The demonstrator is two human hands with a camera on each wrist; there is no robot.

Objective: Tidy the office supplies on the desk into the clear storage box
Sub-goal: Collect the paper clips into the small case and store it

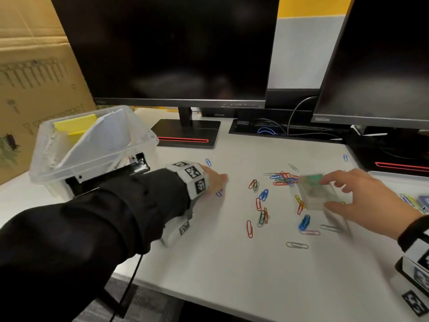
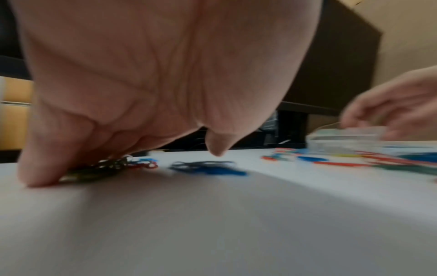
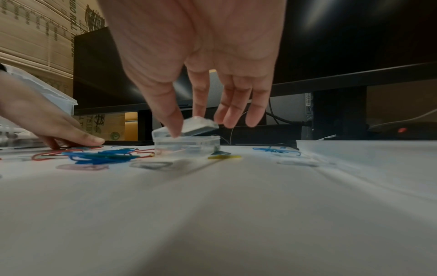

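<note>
Several coloured paper clips (image 1: 262,196) lie scattered over the white desk (image 1: 232,263). My left hand (image 1: 220,180) lies low on the desk with its fingers pressing on a few clips (image 2: 94,168); its palm (image 2: 141,74) fills the left wrist view. My right hand (image 1: 327,192) pinches a small clear case (image 1: 311,194) between thumb and index finger. The case (image 3: 187,145) stands among the clips with its lid (image 3: 201,125) tilted ajar. The clear storage box (image 1: 46,163) stands at the far left, holding yellow sticky notes (image 1: 74,124), papers and a black tool.
Two dark monitors (image 1: 174,47) (image 1: 383,61) stand behind, their bases (image 1: 185,133) on the desk with cables (image 1: 274,129) between. A cardboard carton (image 1: 34,77) rises behind the storage box. More clips (image 1: 407,199) lie at the right edge. The desk's front edge (image 1: 209,300) is near.
</note>
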